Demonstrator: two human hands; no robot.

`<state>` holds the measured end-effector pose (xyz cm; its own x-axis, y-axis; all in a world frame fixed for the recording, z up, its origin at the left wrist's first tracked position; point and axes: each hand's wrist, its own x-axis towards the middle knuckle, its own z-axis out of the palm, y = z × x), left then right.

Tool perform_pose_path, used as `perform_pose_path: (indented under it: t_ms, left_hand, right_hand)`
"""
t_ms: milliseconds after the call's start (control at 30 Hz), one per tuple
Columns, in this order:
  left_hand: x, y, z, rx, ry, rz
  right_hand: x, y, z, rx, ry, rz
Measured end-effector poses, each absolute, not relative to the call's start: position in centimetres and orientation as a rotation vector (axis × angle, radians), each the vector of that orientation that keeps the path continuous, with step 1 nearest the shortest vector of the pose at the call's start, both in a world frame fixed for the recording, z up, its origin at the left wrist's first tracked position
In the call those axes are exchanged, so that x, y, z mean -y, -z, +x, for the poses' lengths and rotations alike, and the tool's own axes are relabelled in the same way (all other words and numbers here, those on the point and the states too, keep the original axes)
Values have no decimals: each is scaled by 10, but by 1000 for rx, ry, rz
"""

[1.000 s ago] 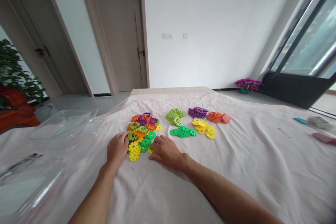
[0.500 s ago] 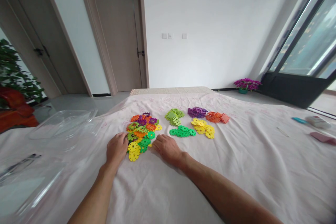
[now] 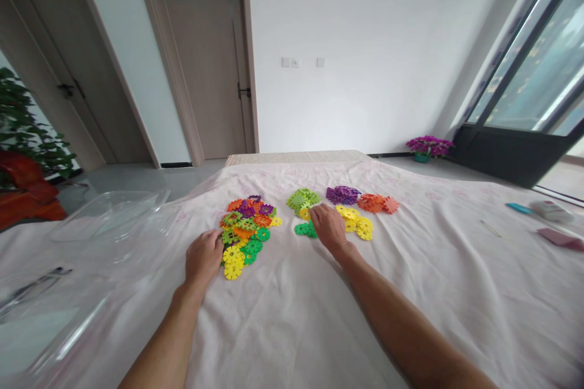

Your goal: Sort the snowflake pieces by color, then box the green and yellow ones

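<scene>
My left hand [image 3: 205, 256] rests against the left side of a mixed pile of plastic snowflake discs [image 3: 246, 225]; its fingertips are partly hidden by the pile. My right hand [image 3: 329, 226] is closed on a yellow snowflake disc [image 3: 305, 213], which sticks out to the left of its fingers. Below that hand are green discs [image 3: 302, 229], partly covered by it. Single-colour groups surround it: light green discs [image 3: 302, 198] behind, purple discs [image 3: 343, 195] and orange discs [image 3: 378, 203] farther right, yellow discs [image 3: 364, 227] just beside the hand.
Clear plastic containers [image 3: 109, 213] stand on the left of the pink tablecloth [image 3: 283, 328], with dark-framed glasses [image 3: 31, 285] nearby. At the right lie a blue object [image 3: 519, 208], a whitish block [image 3: 551, 211], a thin stick [image 3: 491, 229] and a dusky pink piece [image 3: 561, 238].
My right hand has moved right and away from me, from beside the mixed pile to above the green discs, carrying a yellow disc. My left hand has stayed in place.
</scene>
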<state>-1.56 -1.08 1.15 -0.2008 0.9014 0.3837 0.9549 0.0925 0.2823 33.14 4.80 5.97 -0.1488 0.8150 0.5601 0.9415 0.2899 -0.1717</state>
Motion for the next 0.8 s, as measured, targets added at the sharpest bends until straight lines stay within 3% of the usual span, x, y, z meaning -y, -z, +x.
perform_pose_path:
  t_ms: [500,800]
  left_hand:
    - [11,-13,-16,2240,724,-1923]
    - [11,-11,-16,2235,720,-1928]
  right_hand:
    - [-76,-55,450,1419,216,-2153]
    - [-72,-56,409,1635,263,-1736]
